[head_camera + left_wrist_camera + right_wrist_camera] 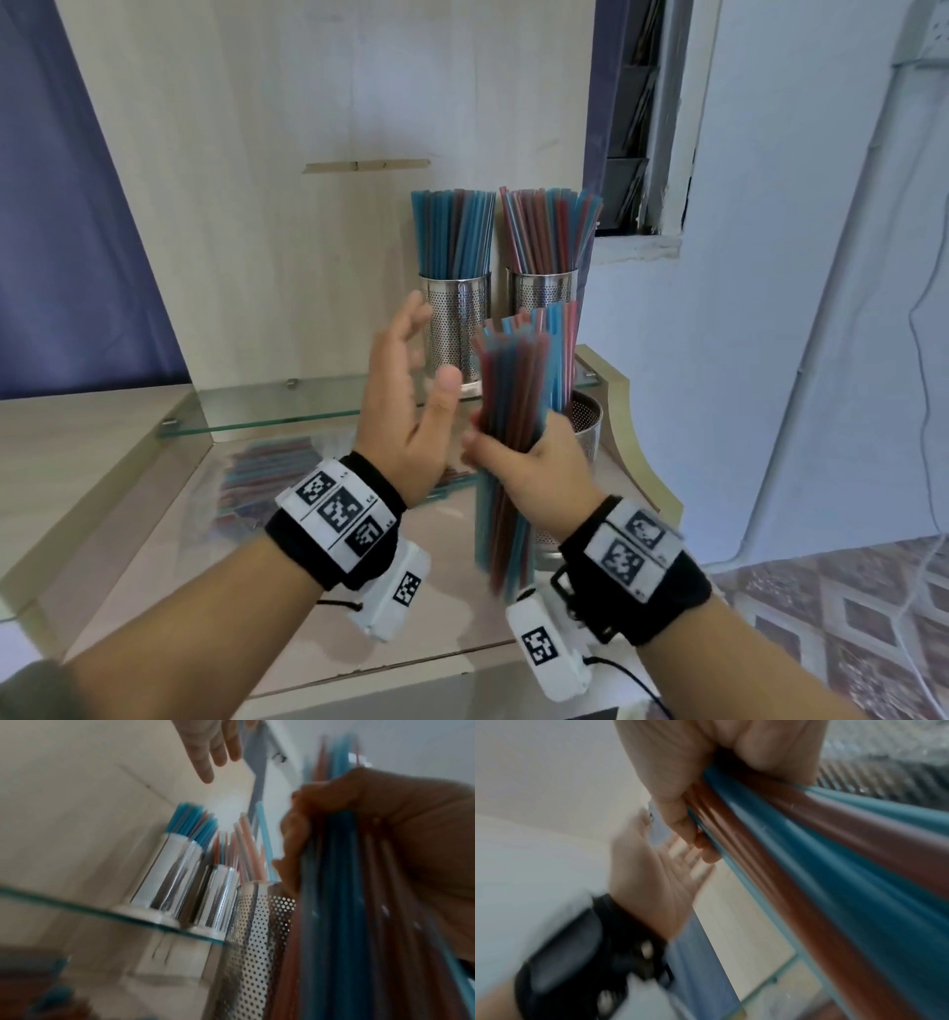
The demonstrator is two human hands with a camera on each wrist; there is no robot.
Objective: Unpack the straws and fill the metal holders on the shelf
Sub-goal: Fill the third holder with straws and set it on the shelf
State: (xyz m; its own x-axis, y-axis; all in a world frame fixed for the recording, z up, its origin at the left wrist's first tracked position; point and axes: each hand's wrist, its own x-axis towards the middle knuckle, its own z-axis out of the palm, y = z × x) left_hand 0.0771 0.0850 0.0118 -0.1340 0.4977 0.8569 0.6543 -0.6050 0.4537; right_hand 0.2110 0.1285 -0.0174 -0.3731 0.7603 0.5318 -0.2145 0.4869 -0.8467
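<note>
My right hand (534, 462) grips a thick upright bundle of blue and red straws (513, 390) at its middle; the same bundle of straws (821, 862) fills the right wrist view. My left hand (411, 406) hovers just left of it, fingers straight and apart, holding nothing. Two perforated metal holders (454, 324) (544, 293) packed with straws stand on the glass shelf (267, 411). A third holder (585, 442) with a few straws stands below on the counter, right behind the bundle.
A clear packet of straws (267, 478) lies flat on the wooden counter under the glass shelf. A wooden back panel (308, 128) rises behind the holders. The white wall (770, 308) and a cable lie to the right.
</note>
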